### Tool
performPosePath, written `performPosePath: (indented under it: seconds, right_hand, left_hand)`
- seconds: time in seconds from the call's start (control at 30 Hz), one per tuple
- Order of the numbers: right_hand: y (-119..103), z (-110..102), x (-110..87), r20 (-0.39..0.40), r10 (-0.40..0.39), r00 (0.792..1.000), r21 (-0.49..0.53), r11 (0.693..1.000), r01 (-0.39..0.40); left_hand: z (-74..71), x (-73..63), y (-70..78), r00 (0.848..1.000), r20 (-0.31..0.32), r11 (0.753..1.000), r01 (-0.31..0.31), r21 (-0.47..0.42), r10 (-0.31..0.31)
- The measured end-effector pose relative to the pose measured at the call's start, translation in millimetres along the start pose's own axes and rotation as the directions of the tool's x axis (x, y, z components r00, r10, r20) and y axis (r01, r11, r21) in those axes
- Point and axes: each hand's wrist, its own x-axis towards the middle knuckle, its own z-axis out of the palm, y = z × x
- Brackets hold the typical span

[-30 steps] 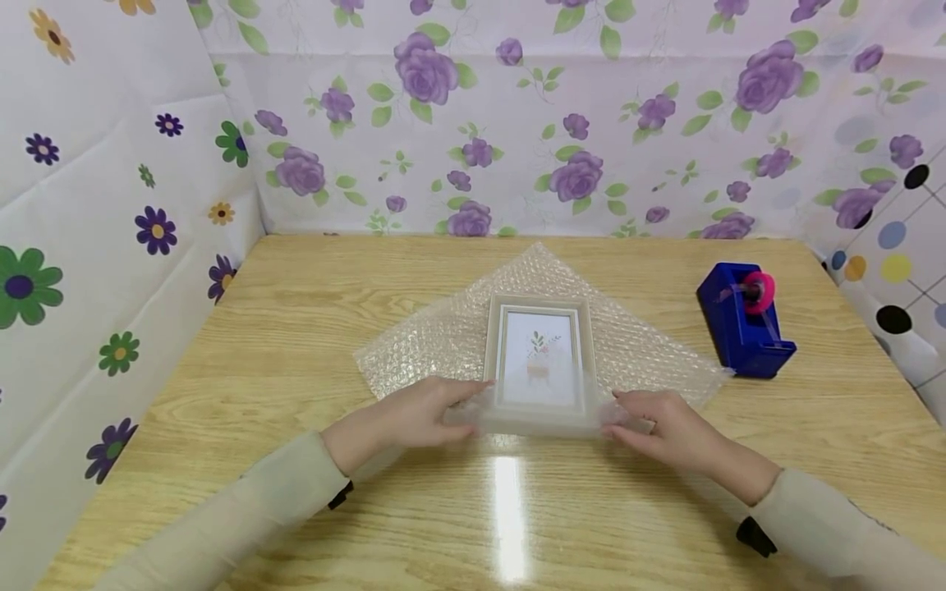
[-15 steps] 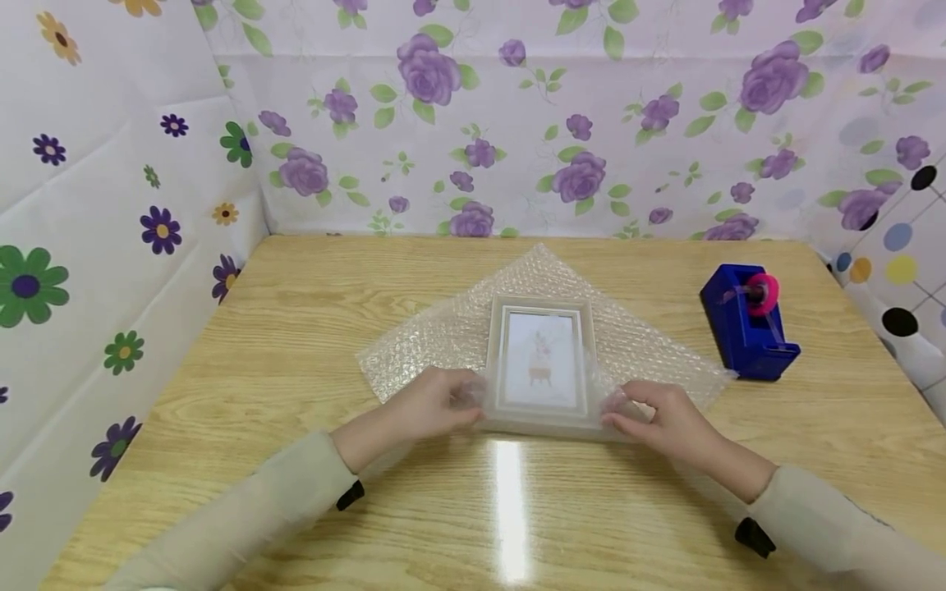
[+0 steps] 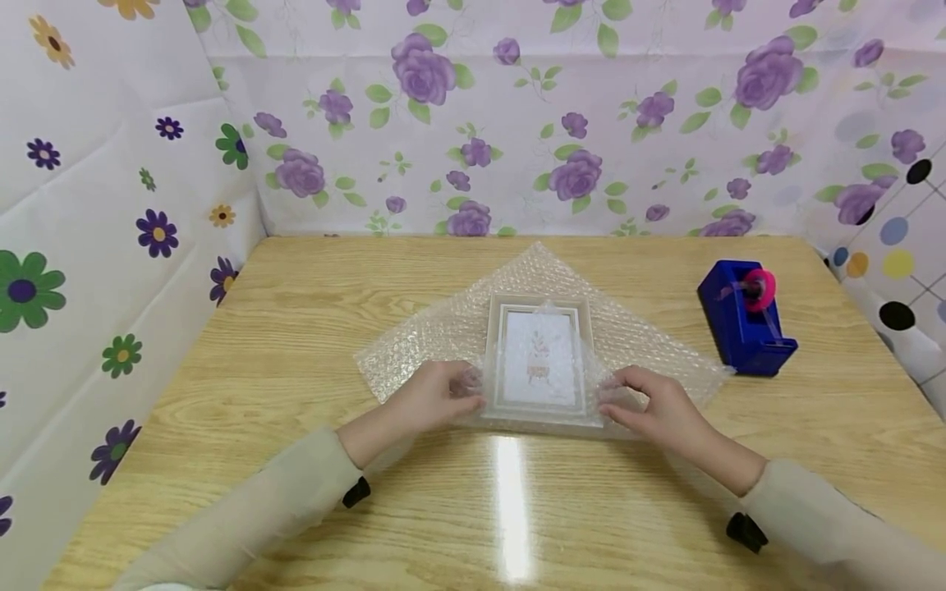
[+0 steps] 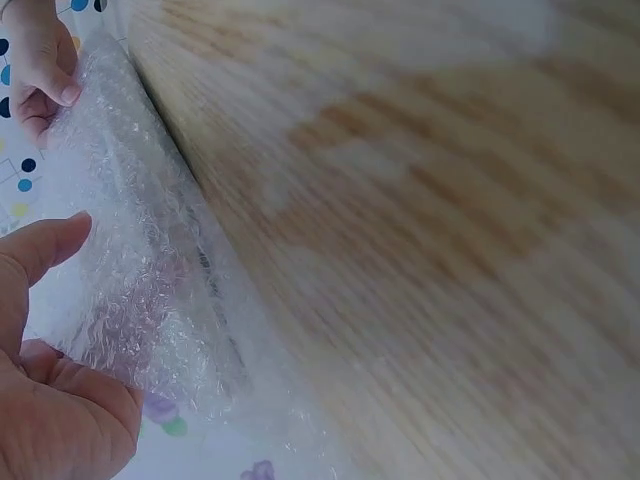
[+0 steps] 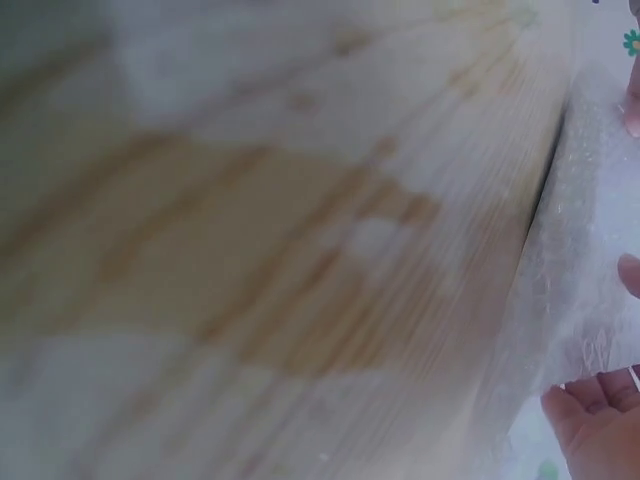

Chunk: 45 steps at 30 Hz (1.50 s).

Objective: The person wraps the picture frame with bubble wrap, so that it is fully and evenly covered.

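Note:
A picture frame (image 3: pixel 493 336) with a small plant print lies face up on a sheet of bubble wrap (image 3: pixel 636 332). The sheet's near corner is folded up over much of the frame, and the print shows hazily through it. At the frame's left side my left hand (image 3: pixel 424 402) holds the folded wrap between thumb and curled fingers. On the opposite side my right hand (image 3: pixel 658 406) grips the fold likewise. The left wrist view shows crinkled bubble wrap (image 4: pixel 140 260) beside the left hand (image 4: pixel 70 410); in the right wrist view, the right hand (image 5: pixel 605 425) is partly cut off.
A blue tape dispenser (image 3: pixel 746 328) with a pink-cored roll stands at the right, close to the wrap's right corner. The wooden table (image 3: pixel 310 287) meets a floral cloth (image 3: pixel 525 148) at the back and another patterned cloth (image 3: pixel 81 263) on the left.
Both hands have shifted slightly up the frame's sides, drawing the wrap's near corner farther over the print. Frame and tape dispenser stay in place.

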Motion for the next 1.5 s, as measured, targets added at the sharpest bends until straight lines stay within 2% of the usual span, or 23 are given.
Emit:
performPosePath:
  seconds: [0.2, 0.33, 0.5, 0.6, 0.87, 1.1, 1.33, 1.43, 1.5]
  right_hand:
    - [-3, 0, 1.8, -0.005, 0.035, 0.999, -0.020, 0.999, -0.035]
    - [-5, 0, 3.3, 0.022, 0.092, 0.996, -0.013, 0.996, -0.092]
    - [-7, 0, 5.8, 0.084, 0.195, 0.977, 0.019, 0.980, -0.198]
    - [-8, 0, 6.5, 0.098, 0.225, 0.969, 0.020, 0.973, -0.228]
    - [-9, -1, 8.2, 0.105, 0.250, 0.962, -0.011, 0.968, -0.250]
    - [-8, 2, 10.1, 0.120, 0.241, 0.963, -0.027, 0.971, -0.239]
    - [-10, 1, 9.9, 0.136, 0.243, 0.960, -0.046, 0.970, -0.239]
    - [-10, 2, 10.1, 0.137, 0.239, 0.961, -0.056, 0.971, -0.234]
    - [-9, 2, 10.4, 0.143, 0.239, 0.960, -0.059, 0.971, -0.233]
  left_hand:
    - [0.2, 5.3, 0.6, 0.999, -0.003, 0.999, 0.037, -0.018, -0.037]
    - [1.2, 6.7, -0.4, 0.998, -0.016, 0.997, 0.062, -0.041, -0.062]
    - [4.8, 7.1, -3.9, 0.993, -0.036, 0.993, 0.108, -0.056, -0.110]
    - [6.2, 7.1, -3.3, 0.991, -0.049, 0.991, 0.125, -0.048, -0.127]
    - [5.4, 9.1, 1.0, 0.987, -0.061, 0.988, 0.146, -0.045, -0.148]
    - [7.0, 7.5, 0.7, 0.982, -0.084, 0.985, 0.170, 0.006, -0.169]
    - [9.4, 7.2, 2.7, 0.976, -0.092, 0.980, 0.199, 0.013, -0.197]
    - [11.1, 6.6, 4.2, 0.980, -0.108, 0.983, 0.176, 0.044, -0.170]
    - [12.2, 6.0, 5.3, 0.985, -0.125, 0.989, 0.127, 0.082, -0.116]
